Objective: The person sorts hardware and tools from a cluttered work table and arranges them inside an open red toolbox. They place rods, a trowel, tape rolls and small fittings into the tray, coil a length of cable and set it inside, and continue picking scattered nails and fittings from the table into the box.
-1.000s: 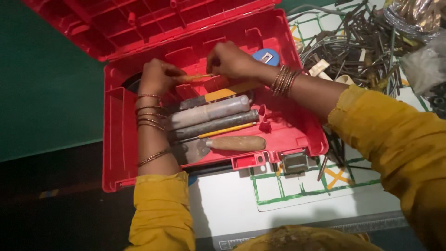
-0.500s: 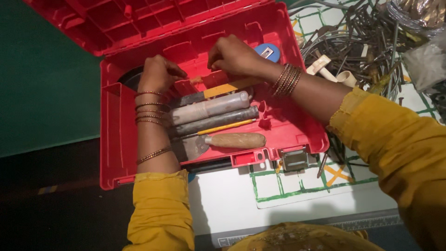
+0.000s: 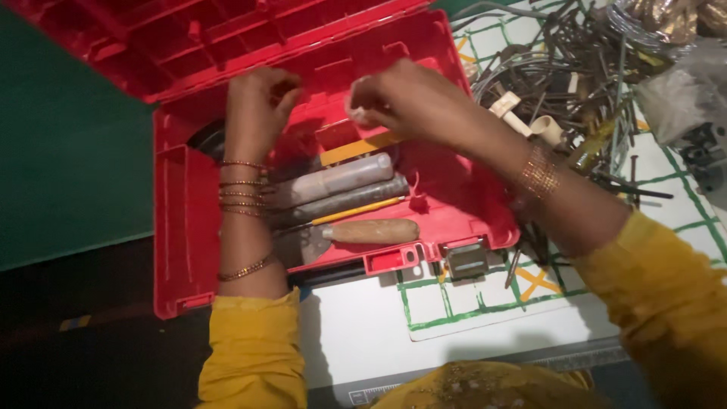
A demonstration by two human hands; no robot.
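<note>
White table: 1 red toolbox, 2 grey tubes; L hand curled empty, R hand pinching sth small.

Inside toolbox: 2 tubes behind trowel; scrap pile right of toolbox, on mat.

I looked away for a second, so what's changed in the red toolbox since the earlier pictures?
Both hands moved toward the far end of the red toolbox. The right hand now pinches something small and pale; what it is can't be told. The left hand is curled beside it. The grey tubes, pencil and wooden handle stayed put.
</note>
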